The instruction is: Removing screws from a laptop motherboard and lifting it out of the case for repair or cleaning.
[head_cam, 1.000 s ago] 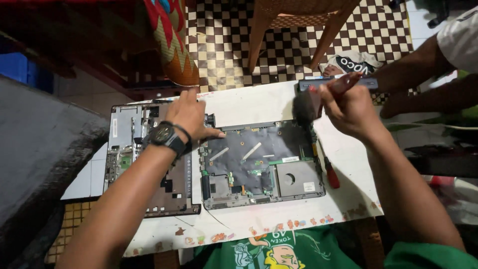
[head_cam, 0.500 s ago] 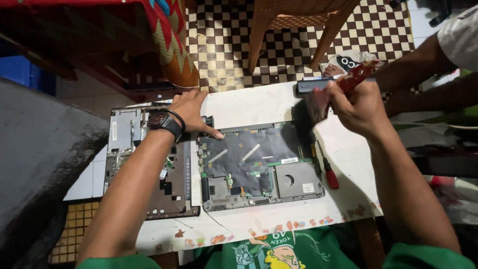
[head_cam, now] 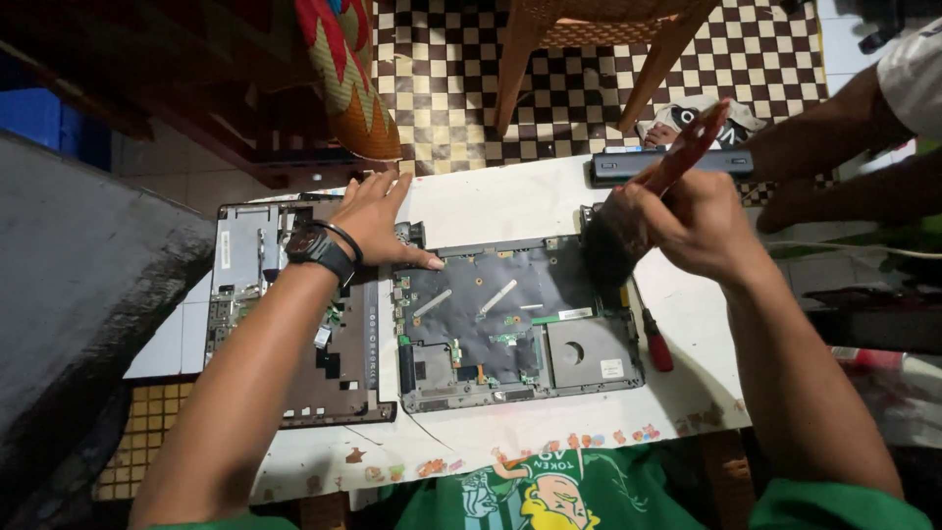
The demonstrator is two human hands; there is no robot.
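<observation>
An opened laptop base [head_cam: 510, 324] with its dark circuit board exposed lies on a white table [head_cam: 491, 201]. My left hand [head_cam: 378, 221], with a black watch on the wrist, presses flat on the base's top left corner. My right hand [head_cam: 692, 221] grips a red-handled brush [head_cam: 628, 226]; its dark bristles touch the base's top right corner. To the left lies a detached laptop cover [head_cam: 294, 334], partly under my left forearm.
A red-handled screwdriver [head_cam: 653, 339] lies right of the base. A long black battery [head_cam: 672, 165] sits at the table's far edge. Another person's arm [head_cam: 834, 128] reaches in at top right. A wooden chair [head_cam: 599, 49] stands on the checkered floor.
My right hand with the brush has shifted left and down, bringing the bristles onto the base's top right corner. My left hand stays pressed on the base.
</observation>
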